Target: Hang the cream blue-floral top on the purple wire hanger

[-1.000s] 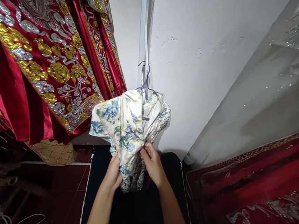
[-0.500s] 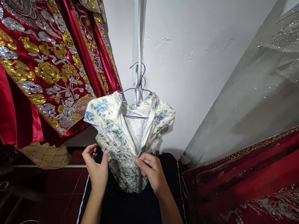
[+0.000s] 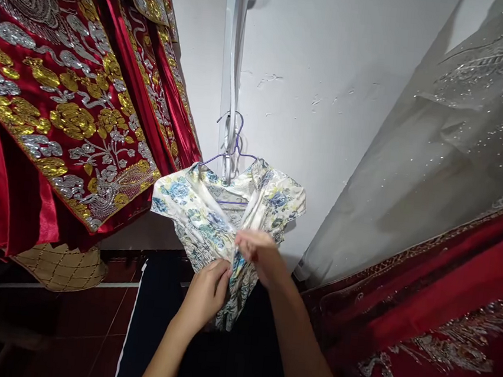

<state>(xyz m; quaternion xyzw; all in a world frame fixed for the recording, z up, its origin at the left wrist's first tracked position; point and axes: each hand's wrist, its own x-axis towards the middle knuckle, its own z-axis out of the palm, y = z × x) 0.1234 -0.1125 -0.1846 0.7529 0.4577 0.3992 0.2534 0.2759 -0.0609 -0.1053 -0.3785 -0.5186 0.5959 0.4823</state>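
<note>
A white short-sleeved garment (image 3: 204, 213) with blue and yellow flowers hangs by its shoulders on a thin purple wire hanger (image 3: 239, 141). Its front forms a V neck that closes low on the chest. My left hand (image 3: 209, 285) pinches the front edge of the cloth below the V. Just above it, my right hand (image 3: 258, 251) is closed at the point of the V, its fingers blurred by motion. Whatever small part lies between the right fingertips is hidden. Below my hands the cloth gathers into folds.
A white strap or rail (image 3: 233, 62) runs down the wall (image 3: 317, 58) to the hanger. At left hangs a red dress (image 3: 75, 118) with gold and silver embroidery. A sheer sparkly white fabric (image 3: 433, 147) and a red beaded garment (image 3: 437, 289) are at right.
My left hand has moved right from the garment's side and now pinches its front. My right hand has risen along the front opening, which now closes higher.
</note>
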